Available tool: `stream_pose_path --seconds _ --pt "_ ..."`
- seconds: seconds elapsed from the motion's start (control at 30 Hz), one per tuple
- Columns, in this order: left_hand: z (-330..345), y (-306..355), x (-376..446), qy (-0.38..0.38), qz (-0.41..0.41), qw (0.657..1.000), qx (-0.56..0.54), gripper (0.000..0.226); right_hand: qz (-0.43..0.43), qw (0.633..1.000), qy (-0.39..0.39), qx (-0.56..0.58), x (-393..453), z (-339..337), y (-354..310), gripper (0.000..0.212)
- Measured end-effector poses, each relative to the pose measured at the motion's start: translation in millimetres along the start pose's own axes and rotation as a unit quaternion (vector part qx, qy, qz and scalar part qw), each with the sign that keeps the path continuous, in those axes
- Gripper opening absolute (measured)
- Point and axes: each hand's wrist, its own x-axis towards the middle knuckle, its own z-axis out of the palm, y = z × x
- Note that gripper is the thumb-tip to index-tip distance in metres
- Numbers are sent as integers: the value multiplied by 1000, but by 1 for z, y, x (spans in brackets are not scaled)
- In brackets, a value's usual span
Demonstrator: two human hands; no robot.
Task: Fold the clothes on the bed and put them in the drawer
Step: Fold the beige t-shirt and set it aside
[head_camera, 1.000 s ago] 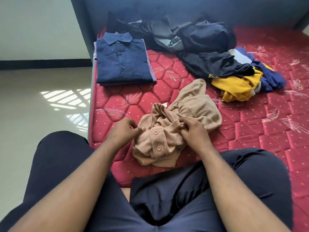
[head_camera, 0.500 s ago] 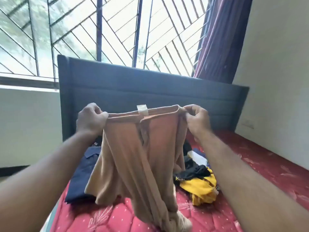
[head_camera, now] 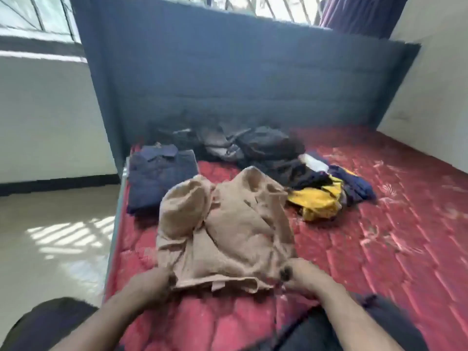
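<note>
A tan knit shirt [head_camera: 228, 231] lies spread and rumpled on the red mattress [head_camera: 379, 236], its near edge toward me. My left hand [head_camera: 149, 285] grips that edge at its left corner. My right hand [head_camera: 301, 277] pinches the edge at its right corner. A folded navy shirt [head_camera: 159, 176] lies at the mattress's far left. Behind the tan shirt sits a heap of dark clothes [head_camera: 253, 145], and a yellow garment [head_camera: 316, 201] with dark blue pieces lies to the right. No drawer is in view.
A dark blue headboard [head_camera: 228, 84] stands behind the bed. The floor [head_camera: 50, 236] drops off along the mattress's left edge. A white wall [head_camera: 435, 97] borders the bed on the right. My dark-trousered legs [head_camera: 342, 333] rest on the near mattress.
The tan shirt went from bunched on the bed, to held up in the air, to laid down on the mattress. Both hands still hold its edge.
</note>
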Motion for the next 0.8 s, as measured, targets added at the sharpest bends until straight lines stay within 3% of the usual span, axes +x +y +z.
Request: stream_pose_path --seconds 0.03,0.1,0.23,0.33,0.43,0.57,0.7,0.8 --pt "22 -7 0 -12 -6 1000 -16 39 10 995 -98 -22 6 13 -2 22" --pt "38 -18 2 40 -14 997 -65 37 24 986 -158 -46 12 27 -6 26" --pt "34 -22 12 169 -53 971 -163 20 75 996 -55 16 26 32 -1 16" --pt "39 -18 17 231 -94 936 -248 7 184 979 28 85 38 35 10 18" --pt "42 -21 30 289 -102 904 -298 13 301 932 88 182 43 36 19 20" --pt "45 -21 51 311 -82 916 -241 23 376 876 203 224 52 36 22 14" --pt "47 -18 64 327 -122 898 -269 23 441 774 232 390 61 50 32 9" --pt "54 -22 71 325 -116 894 -285 18 428 700 234 521 55 47 25 14"
